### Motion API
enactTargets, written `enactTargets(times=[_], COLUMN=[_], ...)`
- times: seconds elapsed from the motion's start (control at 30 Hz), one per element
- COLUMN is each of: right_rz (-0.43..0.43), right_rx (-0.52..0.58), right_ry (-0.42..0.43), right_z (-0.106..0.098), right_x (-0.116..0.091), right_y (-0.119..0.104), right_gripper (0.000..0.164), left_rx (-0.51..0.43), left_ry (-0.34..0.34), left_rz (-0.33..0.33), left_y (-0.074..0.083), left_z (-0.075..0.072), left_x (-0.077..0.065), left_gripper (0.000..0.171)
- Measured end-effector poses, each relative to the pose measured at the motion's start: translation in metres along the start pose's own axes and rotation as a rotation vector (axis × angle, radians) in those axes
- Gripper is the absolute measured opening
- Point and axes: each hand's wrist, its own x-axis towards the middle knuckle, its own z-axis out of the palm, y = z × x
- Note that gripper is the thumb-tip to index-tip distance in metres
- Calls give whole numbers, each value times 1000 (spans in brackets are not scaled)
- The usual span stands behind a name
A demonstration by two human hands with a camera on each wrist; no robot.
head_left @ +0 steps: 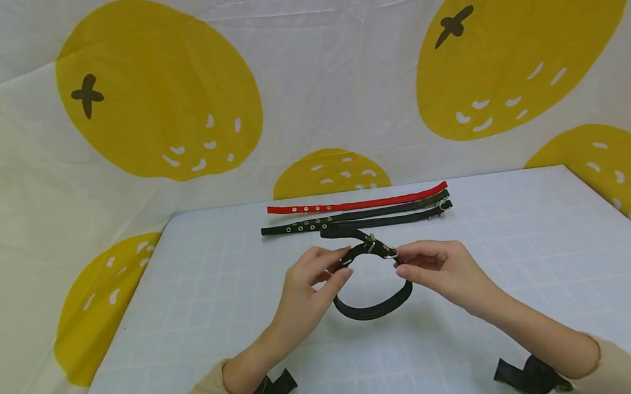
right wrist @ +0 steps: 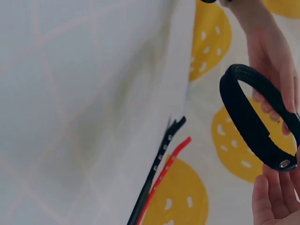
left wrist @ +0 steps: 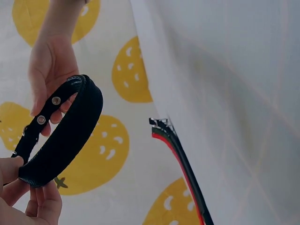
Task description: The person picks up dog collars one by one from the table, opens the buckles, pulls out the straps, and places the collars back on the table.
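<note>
A black pet collar (head_left: 375,310), buckled into a round loop, is held up between both hands above the table. My left hand (head_left: 305,286) pinches the loop's left side between thumb and fingers. On the opposite side, the thumb and fingers of my right hand (head_left: 449,270) pinch the collar near a metal D-ring (head_left: 391,253). The buckle (head_left: 370,239) is at the top of the loop, and the strap's free end (head_left: 342,233) sticks out to the left. Metal eyelets (left wrist: 56,100) show along the strap in the left wrist view.
Behind the hands, a red collar (head_left: 349,206), a dark green one and a black collar (head_left: 296,229) lie stretched out side by side near the back edge. A pale checked cloth covers the table (head_left: 193,327). A white curtain (head_left: 328,68) with yellow fruit prints hangs behind.
</note>
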Motion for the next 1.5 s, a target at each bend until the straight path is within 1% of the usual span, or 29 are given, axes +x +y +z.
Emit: enactTargets(times=[0.17,0.37,0.43,0.53,0.63,0.7,0.9,1.1,1.33,1.5], right_rz=[15,-30,-48,-69,-85,-87,-68,-62,-83,-85], right_rx=[9,-19,-36,-46,-34,-22,-19,-35,-36,-46], right_ry=[-1,39,59,86,101,104,97,100,86,77], right_z=[0,1,2,3,3,3,3,3,2,2], right_x=[0,-1,-1,-1,0,1,1,1,0,-1], right_y=[0,4,4,3,1,0,0,0,1,2], right_gripper=[30,27,27,28,29,29,27,26,25,25], left_rx=[-10,-12,-7,0,5,1,19,55,123,143], left_ry=[-14,-15,2,48,87,95,53,21,22,23], left_rz=[18,42,49,76,115,134,179,179,284,301], left_y=[0,-3,-3,-3,-3,-2,-1,-1,-4,-5], left_z=[0,2,4,6,7,6,5,4,5,6], left_x=[0,-1,-1,-1,-1,0,0,1,1,1], left_gripper=[28,28,29,31,33,33,30,28,27,29])
